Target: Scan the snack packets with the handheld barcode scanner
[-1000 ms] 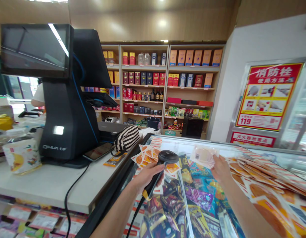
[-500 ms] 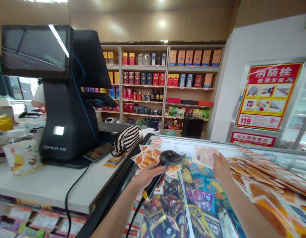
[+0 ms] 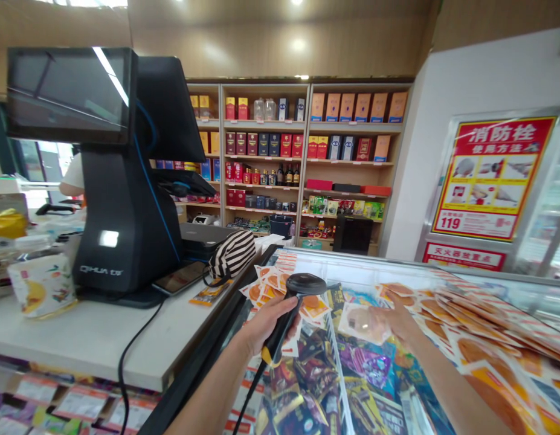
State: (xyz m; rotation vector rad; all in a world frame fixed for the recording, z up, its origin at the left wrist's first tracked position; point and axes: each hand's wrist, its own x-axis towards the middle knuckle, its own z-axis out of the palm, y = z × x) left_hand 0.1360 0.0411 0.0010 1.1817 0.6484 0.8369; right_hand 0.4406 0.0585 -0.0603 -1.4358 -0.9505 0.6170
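Observation:
My left hand is wrapped round the handle of a black barcode scanner with a yellow-tipped grip; its head points to the right. My right hand pinches the right edge of a flat, pale translucent packet, a little blurred, with a small dark printed mark. The packet hangs over the chest freezer, above blue and purple packs. Left of the scanner, orange-and-white flat packets lie in a pile. Beside my right forearm spreads a larger heap of similar orange packets.
A white counter on the left bears a black register with screens, a phone and a striped pouch. The scanner's cord trails down. A wire divider splits the freezer. Shelves of boxes stand behind.
My right hand has lowered the pale packet and brought it slightly left, nearer the freezer's packs. The scanner in my left hand has shifted slightly left.

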